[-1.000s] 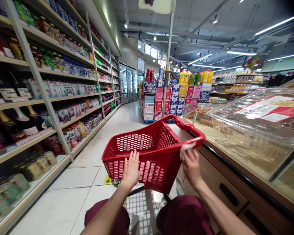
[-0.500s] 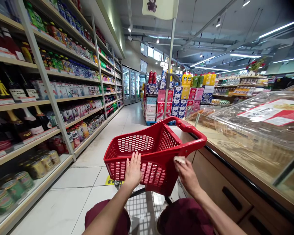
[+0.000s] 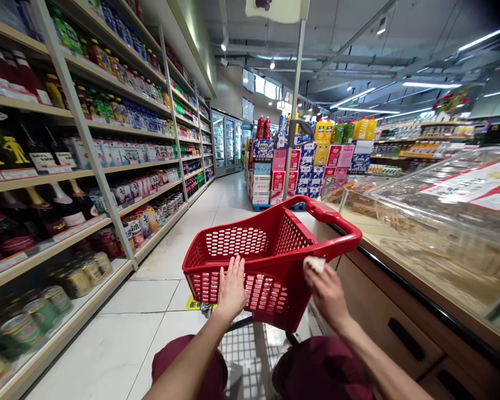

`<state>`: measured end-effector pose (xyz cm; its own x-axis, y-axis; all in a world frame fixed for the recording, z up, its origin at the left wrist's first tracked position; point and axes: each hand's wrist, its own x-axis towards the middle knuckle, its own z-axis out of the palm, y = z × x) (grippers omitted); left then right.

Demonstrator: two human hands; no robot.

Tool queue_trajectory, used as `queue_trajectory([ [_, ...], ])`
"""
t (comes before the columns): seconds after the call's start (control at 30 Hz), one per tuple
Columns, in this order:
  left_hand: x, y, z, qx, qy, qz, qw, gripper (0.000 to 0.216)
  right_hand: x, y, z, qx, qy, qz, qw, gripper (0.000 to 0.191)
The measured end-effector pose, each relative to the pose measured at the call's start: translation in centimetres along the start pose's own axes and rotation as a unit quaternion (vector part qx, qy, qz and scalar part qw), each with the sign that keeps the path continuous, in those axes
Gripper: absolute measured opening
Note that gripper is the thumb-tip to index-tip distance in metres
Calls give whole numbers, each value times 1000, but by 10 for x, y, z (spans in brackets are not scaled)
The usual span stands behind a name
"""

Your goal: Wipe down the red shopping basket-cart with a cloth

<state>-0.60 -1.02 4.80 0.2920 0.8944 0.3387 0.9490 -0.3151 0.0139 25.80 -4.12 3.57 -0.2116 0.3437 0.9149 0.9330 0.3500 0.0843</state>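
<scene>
A: Where do we have the shopping cart (image 3: 294, 283)?

B: Right in front of us, on the tiled floor (image 3: 108, 347) just beyond our knees (image 3: 312, 364), between the drink shelves (image 3: 86, 130) on the left and the wooden counter (image 3: 366, 294) on the right. It stands sideways to us, its handle (image 3: 345, 236) toward the counter, which seems to put the whole long side within our reach.

A: What is our left hand (image 3: 232, 289) doing there?

B: We have it laid flat against the perforated near side, fingers straight and fingertips up at the rim (image 3: 270, 260). It isn't clenched around anything; we'd judge the flat palm is there to steady the basket, since the cart could roll.

A: And our right hand (image 3: 327, 291)?

B: With that one we grasp a small pale wad (image 3: 314, 264), bunched at the fingertips and held up to the side just below the handle. Bunching it like that probably lets us press through it.

A: Is it cloth or tissue?

B: We can't say; it's small and blurred. We also can't be sure whether it touches the red plastic or sits just off it.
</scene>
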Motion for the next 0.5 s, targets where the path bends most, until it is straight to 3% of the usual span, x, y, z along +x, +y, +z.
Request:
queue_trajectory([
  [0.1,-1,1,1,-15,6,-4,1000,75,23,7,1,-42,54,62,996,29],
  [0.27,-6,-8,2,-25,7,29,999,76,-2,-18,18,8,-65,-62,996,28],
  [0.33,-9,-17,3,-24,12,20,999,75,-6,-30,23,16,-84,-67,994,27],
  [0.5,-15,-35,2,-23,24,-24,999,72,17,-41,35,15,-10,8,1000,27],
])
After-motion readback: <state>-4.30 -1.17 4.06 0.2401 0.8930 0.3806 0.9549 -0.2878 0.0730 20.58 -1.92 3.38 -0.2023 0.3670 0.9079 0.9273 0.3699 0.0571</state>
